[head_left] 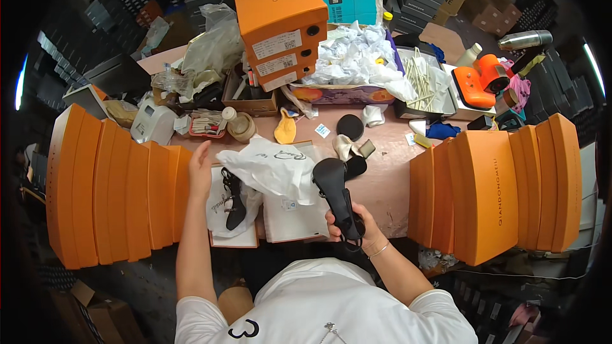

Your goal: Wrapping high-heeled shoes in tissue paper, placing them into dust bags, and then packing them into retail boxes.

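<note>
A black shoe (pixel 336 194) points its rounded toe away from me, my right hand (pixel 357 224) closed around its heel end. Thin dark straps hang by that hand's fingers. My left hand (pixel 200 169) is held up with its fingers stretched out, at the left edge of an open shoebox (pixel 234 240), and holds nothing. Inside the box, a second black shoe (pixel 236 207) with laces rests on printed white tissue paper (pixel 219 210). More white tissue (pixel 274 165) is spread over the box's far right corner and a pale, shallow box half (pixel 293 222) beside it.
Rows of orange shoeboxes flank me on the left (pixel 121 191) and right (pixel 488 197), with another orange stack (pixel 280 13) at the back. Behind lie a bin of crumpled paper (pixel 354 57), a tray of white sticks (pixel 421 83), a round black pad (pixel 350 127) and an orange tool (pixel 475 83).
</note>
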{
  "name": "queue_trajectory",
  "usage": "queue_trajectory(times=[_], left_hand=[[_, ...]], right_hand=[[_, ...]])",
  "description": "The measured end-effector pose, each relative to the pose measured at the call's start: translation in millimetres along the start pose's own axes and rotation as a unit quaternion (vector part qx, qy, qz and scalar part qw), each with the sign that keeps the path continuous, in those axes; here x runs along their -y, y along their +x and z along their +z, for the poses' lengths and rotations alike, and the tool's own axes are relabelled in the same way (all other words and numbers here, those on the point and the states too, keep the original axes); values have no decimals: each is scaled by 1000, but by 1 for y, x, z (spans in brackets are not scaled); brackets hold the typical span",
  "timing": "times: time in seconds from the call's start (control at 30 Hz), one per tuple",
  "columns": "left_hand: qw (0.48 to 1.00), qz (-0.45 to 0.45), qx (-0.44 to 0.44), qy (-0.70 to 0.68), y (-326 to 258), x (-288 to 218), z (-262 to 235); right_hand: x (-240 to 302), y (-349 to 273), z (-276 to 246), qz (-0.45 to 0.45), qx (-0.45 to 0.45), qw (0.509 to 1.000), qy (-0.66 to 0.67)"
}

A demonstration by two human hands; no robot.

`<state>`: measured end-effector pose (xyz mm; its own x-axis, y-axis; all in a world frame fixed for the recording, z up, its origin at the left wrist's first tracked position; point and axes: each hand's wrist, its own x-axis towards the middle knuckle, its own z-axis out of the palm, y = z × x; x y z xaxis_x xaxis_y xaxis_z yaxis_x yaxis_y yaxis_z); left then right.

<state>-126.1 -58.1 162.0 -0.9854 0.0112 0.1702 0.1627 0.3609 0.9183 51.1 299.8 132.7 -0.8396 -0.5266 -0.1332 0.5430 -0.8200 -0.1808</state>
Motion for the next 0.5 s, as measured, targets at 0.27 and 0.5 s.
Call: queue_trajectory(times=[0.27, 0.5], left_hand=[[985, 35, 70, 151, -138, -62, 132], [928, 36, 114, 354, -153, 5, 180]], right_hand=[[1, -11, -4, -15, -40, 999, 12], [2, -20, -5, -19, -25, 999, 8]])
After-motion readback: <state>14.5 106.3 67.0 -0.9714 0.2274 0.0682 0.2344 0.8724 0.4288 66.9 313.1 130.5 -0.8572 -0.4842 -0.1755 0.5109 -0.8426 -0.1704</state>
